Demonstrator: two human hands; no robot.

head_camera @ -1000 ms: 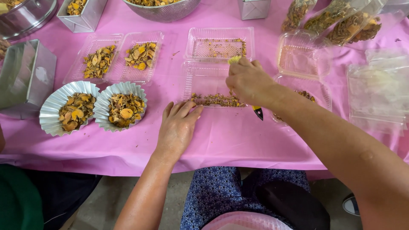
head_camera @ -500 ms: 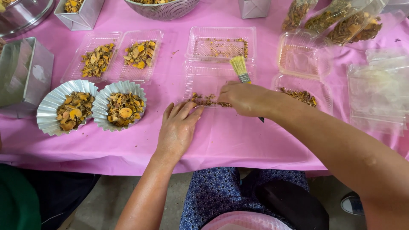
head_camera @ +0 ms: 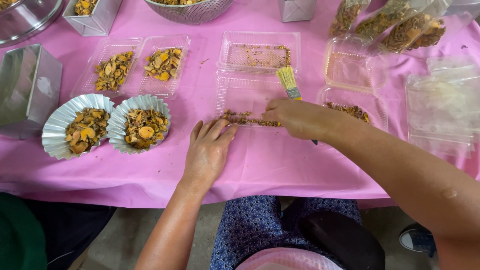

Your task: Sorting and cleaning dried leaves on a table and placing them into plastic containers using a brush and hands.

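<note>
In the head view, the right hand [head_camera: 295,117] is closed around a small paintbrush with pale bristles and a metal band [head_camera: 289,82], bristles pointing up. Its fingertips touch a line of dried brown pieces [head_camera: 245,119] at the near edge of an open clear plastic clamshell box [head_camera: 250,92]. The left hand [head_camera: 207,150] lies flat and empty on the pink tablecloth [head_camera: 280,160], fingers spread, just beside that edge. Two silver fluted foil cups [head_camera: 142,107] with dried yellow slices stand to the left.

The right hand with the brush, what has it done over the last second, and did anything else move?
The right hand slid down the clear tray to the line of crumbs, its brush bristles tipping upward. The left hand stayed flat on the pink cloth.
</note>
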